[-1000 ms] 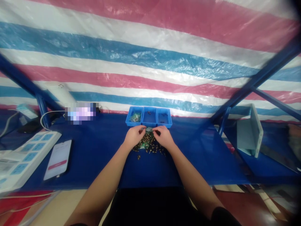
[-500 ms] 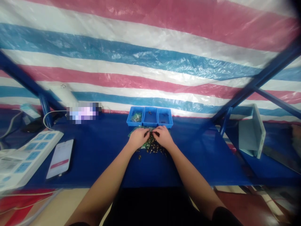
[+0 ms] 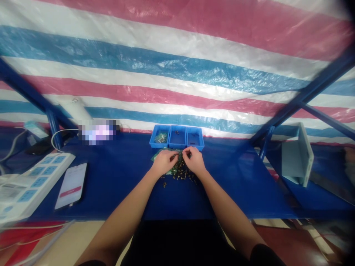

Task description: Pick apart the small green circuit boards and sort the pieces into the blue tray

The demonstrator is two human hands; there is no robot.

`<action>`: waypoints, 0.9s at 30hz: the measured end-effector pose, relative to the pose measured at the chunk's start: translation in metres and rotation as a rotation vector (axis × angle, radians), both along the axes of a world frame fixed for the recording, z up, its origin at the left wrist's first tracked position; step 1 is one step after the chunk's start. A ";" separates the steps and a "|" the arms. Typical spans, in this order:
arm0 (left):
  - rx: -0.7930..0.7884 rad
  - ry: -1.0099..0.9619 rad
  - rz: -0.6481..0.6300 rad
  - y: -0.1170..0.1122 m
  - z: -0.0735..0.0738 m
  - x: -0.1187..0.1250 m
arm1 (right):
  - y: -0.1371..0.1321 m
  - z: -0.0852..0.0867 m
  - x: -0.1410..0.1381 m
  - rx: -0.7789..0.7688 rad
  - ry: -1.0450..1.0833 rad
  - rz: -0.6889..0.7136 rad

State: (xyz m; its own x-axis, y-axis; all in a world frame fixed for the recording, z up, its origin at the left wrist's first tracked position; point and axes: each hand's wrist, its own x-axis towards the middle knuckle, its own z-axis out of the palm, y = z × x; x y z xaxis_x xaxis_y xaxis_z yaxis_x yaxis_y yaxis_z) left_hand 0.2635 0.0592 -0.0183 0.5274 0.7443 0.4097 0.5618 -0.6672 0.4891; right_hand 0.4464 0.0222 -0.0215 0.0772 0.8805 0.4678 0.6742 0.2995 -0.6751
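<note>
My left hand [image 3: 164,162] is closed, thumb and fingertips pinched together over the left part of a heap. My right hand [image 3: 195,161] is closed the same way at the heap's right side, a small gap from the left. Whatever lies between the fingertips is too small and dark to name. Beneath both hands spreads a pile of small brass-coloured and dark screws [image 3: 183,173]. Green shiny packets [image 3: 155,153] stick out around my left hand. Just beyond stand three joined blue bins [image 3: 177,145]: green packets in the left one, a few small dark pieces in the other two.
On the blue table [image 3: 116,177], a phone [image 3: 71,184] and a white power strip [image 3: 41,181] lie to the left. A lit device [image 3: 98,132] stands behind them. At the right is a grey stand [image 3: 295,157]. Blue frame bars [image 3: 302,98] slope at both sides before a striped sheet.
My right hand has shifted slightly right and turned, widening the gap between the hands. The left hand stays nearly in place, still pinched.
</note>
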 end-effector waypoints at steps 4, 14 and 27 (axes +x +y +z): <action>-0.008 -0.030 -0.007 -0.001 0.003 0.000 | -0.001 0.001 0.000 -0.020 0.009 -0.015; -0.016 -0.075 0.004 0.000 0.000 0.000 | -0.002 0.001 -0.002 -0.083 0.086 0.025; 0.006 -0.110 0.067 -0.001 0.003 -0.001 | 0.001 -0.005 -0.001 -0.033 0.062 0.089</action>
State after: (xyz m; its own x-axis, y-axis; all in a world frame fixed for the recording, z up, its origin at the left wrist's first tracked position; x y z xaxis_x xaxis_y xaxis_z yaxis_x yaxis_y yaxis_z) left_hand 0.2627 0.0584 -0.0154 0.4287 0.7734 0.4669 0.5484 -0.6335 0.5459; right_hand 0.4457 0.0232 -0.0262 0.0262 0.9002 0.4347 0.6023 0.3329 -0.7255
